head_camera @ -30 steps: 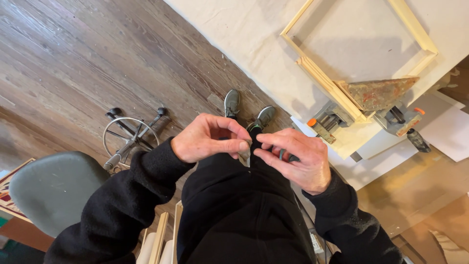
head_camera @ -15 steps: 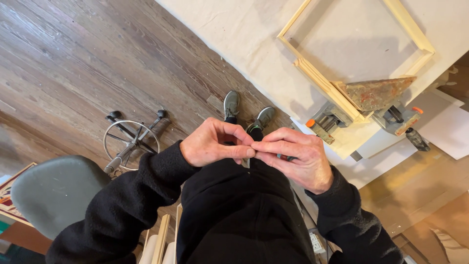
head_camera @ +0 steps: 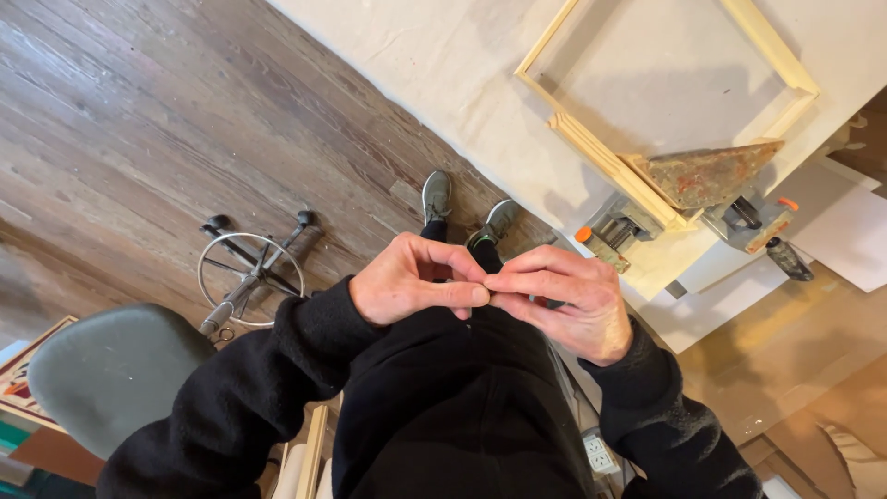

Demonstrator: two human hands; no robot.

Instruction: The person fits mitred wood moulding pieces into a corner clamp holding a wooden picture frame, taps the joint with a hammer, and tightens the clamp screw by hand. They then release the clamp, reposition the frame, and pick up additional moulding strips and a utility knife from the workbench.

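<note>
My left hand (head_camera: 416, 279) and my right hand (head_camera: 564, 300) meet in front of my black-sleeved body, fingertips pinched together. A small dark object (head_camera: 552, 303) peeks out under my right hand's fingers; most of it is hidden and I cannot tell what it is. My left thumb and forefinger press against the right fingertips at the same spot. Below the hands my two grey shoes (head_camera: 436, 196) stand on the wood floor.
A pale wooden frame (head_camera: 591, 148) lies on the cloth-covered table (head_camera: 443, 55), held at one corner by clamps with orange tips (head_camera: 610, 238) and a rusty triangular plate (head_camera: 707, 174). A grey stool seat (head_camera: 111, 370) and its wheeled metal base (head_camera: 251, 268) stand at left.
Both hands have shifted slightly and closed tighter together. The thin piece that hung between the fingers earlier is now hidden.
</note>
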